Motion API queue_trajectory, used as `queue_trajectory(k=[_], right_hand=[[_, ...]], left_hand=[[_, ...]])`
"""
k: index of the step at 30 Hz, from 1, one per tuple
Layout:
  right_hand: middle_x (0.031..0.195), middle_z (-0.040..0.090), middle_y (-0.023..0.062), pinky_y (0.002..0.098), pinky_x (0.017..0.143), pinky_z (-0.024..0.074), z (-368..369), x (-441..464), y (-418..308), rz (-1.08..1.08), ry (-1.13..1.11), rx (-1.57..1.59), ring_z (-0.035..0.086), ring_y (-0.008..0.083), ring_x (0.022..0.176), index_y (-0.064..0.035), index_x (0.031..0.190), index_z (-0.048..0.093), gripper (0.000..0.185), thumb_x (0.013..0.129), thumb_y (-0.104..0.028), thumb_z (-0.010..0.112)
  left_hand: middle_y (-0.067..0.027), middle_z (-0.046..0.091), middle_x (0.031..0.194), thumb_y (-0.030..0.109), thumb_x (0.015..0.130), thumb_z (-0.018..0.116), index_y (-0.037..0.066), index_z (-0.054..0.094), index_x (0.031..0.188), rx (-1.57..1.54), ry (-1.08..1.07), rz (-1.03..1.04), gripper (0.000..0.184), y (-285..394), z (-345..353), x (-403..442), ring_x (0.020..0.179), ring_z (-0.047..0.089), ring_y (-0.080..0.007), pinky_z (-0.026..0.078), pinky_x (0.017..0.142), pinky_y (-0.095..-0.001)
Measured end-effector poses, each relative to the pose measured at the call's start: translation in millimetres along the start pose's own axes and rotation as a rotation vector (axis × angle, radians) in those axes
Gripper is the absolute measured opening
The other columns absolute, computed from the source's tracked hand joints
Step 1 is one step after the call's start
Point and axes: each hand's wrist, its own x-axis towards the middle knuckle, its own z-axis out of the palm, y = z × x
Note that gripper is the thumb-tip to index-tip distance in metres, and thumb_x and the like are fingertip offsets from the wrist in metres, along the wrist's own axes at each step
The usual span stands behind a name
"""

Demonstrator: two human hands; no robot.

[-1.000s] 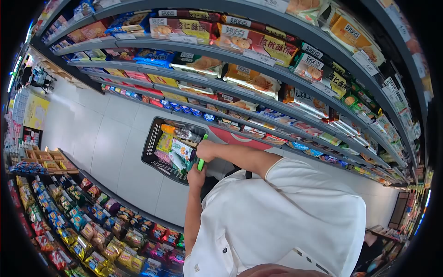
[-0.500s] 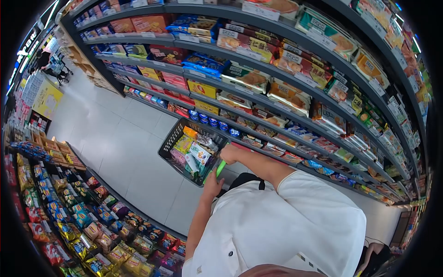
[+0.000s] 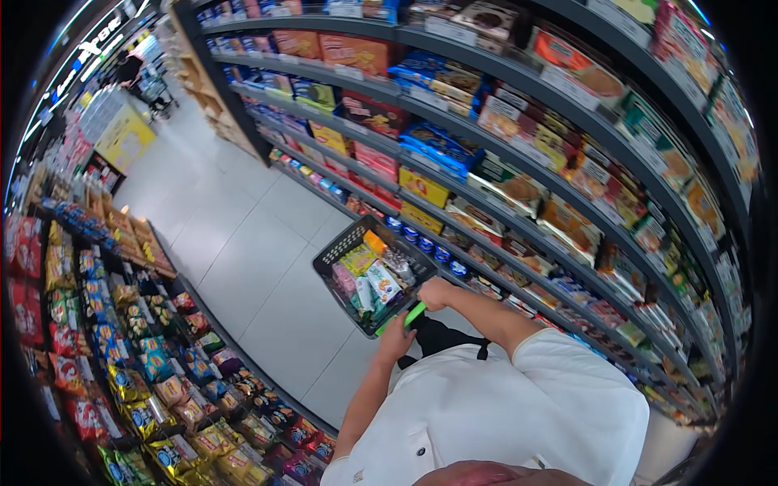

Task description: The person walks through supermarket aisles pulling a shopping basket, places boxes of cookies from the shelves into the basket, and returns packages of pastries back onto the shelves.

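A black basket (image 3: 331, 279) with perforated walls stands in front of my body, a little right of the aisle's middle. My left hand (image 3: 396, 337) is closed round the lower left end of its green handle (image 3: 415, 313). Higher up, my right hand (image 3: 436, 293) wraps round the other end of the same handle. Inside the basket lie a white pack (image 3: 383, 281) with printed pictures, a yellow-green pack (image 3: 359, 259), an orange pack (image 3: 374, 241), a pink pack (image 3: 344, 279) and a clear wrapped item beside them.
Tall shelves (image 3: 519, 146) of boxed and bagged biscuits line the right side. On the left runs a low shelf of snack bags (image 3: 174, 389), with a wooden rack (image 3: 134, 239) beyond it. Far up the aisle a person (image 3: 128, 71) in dark clothes is beside a cart (image 3: 158, 91).
The view has turned, and the basket and both my hands now appear farther right and slightly lower. More of the aisle ahead shows. Both hands have kept hold of the handle.
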Motion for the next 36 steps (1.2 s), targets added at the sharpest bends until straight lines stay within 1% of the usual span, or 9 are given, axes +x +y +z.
queue_trajectory(k=[4, 7, 14, 16, 19, 23, 25, 33, 36], right_hand=[[0.089, 0.072, 0.0154, 0.0467, 0.077, 0.0558, -29, 28, 7, -0.004, 0.023, 0.058, 0.070, 0.0349, 0.086, -0.0131, 0.091, 0.076, 0.024, 0.072, -0.022, 0.063], [0.088, 0.072, 0.0144, 0.0471, 0.076, 0.0558, -53, 56, 18, -0.040, 0.031, 0.058, 0.070, 0.0349, 0.086, -0.0146, 0.090, 0.076, 0.023, 0.072, -0.024, 0.065], [0.081, 0.072, 0.0140, 0.0470, 0.072, 0.0563, -103, 130, 39, -0.112, 0.071, 0.025, 0.070, 0.0349, 0.080, -0.0127, 0.084, 0.075, 0.019, 0.070, -0.022, 0.066], [0.080, 0.071, 0.0149, 0.0478, 0.070, 0.0559, -113, 150, 45, -0.122, 0.080, 0.042, 0.070, 0.0359, 0.079, -0.0121, 0.084, 0.075, 0.020, 0.068, -0.022, 0.067], [0.077, 0.070, 0.0158, 0.0483, 0.068, 0.0555, -129, 178, 54, -0.144, 0.065, 0.069, 0.070, 0.0371, 0.077, -0.0115, 0.083, 0.075, 0.020, 0.066, -0.019, 0.066], [0.081, 0.072, 0.0141, 0.0462, 0.068, 0.0564, -140, 214, 63, -0.182, 0.076, 0.054, 0.071, 0.0347, 0.078, -0.0088, 0.079, 0.075, 0.017, 0.069, -0.017, 0.065], [0.078, 0.071, 0.0143, 0.0479, 0.068, 0.0558, -145, 231, 66, -0.180, 0.094, 0.063, 0.070, 0.0354, 0.077, -0.0107, 0.080, 0.074, 0.018, 0.066, -0.019, 0.067], [0.076, 0.070, 0.0130, 0.0484, 0.069, 0.0556, -177, 285, 69, -0.188, 0.093, 0.043, 0.070, 0.0357, 0.077, -0.0117, 0.081, 0.074, 0.018, 0.067, -0.021, 0.067], [0.076, 0.070, 0.0129, 0.0476, 0.068, 0.0556, -194, 305, 67, -0.189, 0.086, 0.002, 0.070, 0.0354, 0.077, -0.0121, 0.079, 0.074, 0.016, 0.067, -0.022, 0.068]], left_hand=[[-0.0208, 0.062, 0.109, 0.018, 0.083, 0.070, 0.006, 0.053, 0.127, 0.032, 0.056, -0.054, 0.049, -14, -21, 28, 0.104, 0.060, -0.0403, 0.048, 0.088, -0.0469], [-0.0199, 0.064, 0.109, 0.018, 0.084, 0.069, 0.006, 0.056, 0.124, 0.007, 0.090, -0.087, 0.044, -26, -40, 54, 0.103, 0.061, -0.0398, 0.048, 0.088, -0.0470], [-0.0197, 0.066, 0.102, 0.021, 0.085, 0.068, 0.006, 0.062, 0.114, 0.073, 0.193, -0.170, 0.034, -57, -77, 116, 0.098, 0.063, -0.0394, 0.050, 0.084, -0.0477], [-0.0194, 0.068, 0.099, 0.020, 0.084, 0.067, 0.007, 0.063, 0.112, 0.099, 0.192, -0.263, 0.031, -65, -91, 131, 0.095, 0.064, -0.0396, 0.050, 0.082, -0.0484], [-0.0191, 0.068, 0.097, 0.020, 0.084, 0.067, 0.008, 0.064, 0.111, 0.171, 0.182, -0.315, 0.030, -81, -104, 155, 0.093, 0.065, -0.0394, 0.051, 0.081, -0.0491], [-0.0191, 0.068, 0.095, 0.019, 0.084, 0.066, 0.008, 0.064, 0.109, 0.156, 0.186, -0.352, 0.027, -91, -124, 177, 0.091, 0.064, -0.0395, 0.051, 0.079, -0.0497], [-0.0192, 0.068, 0.094, 0.019, 0.085, 0.066, 0.008, 0.064, 0.108, 0.156, 0.177, -0.363, 0.026, -96, -136, 189, 0.090, 0.064, -0.0400, 0.051, 0.078, -0.0501], [-0.0218, 0.067, 0.091, 0.021, 0.086, 0.065, 0.006, 0.061, 0.109, 0.166, 0.127, -0.392, 0.028, -127, -174, 218, 0.089, 0.064, -0.0415, 0.050, 0.077, -0.0515], [-0.0222, 0.067, 0.090, 0.021, 0.086, 0.065, 0.006, 0.059, 0.110, 0.137, 0.153, -0.325, 0.029, -146, -189, 228, 0.088, 0.064, -0.0422, 0.050, 0.077, -0.0523]])
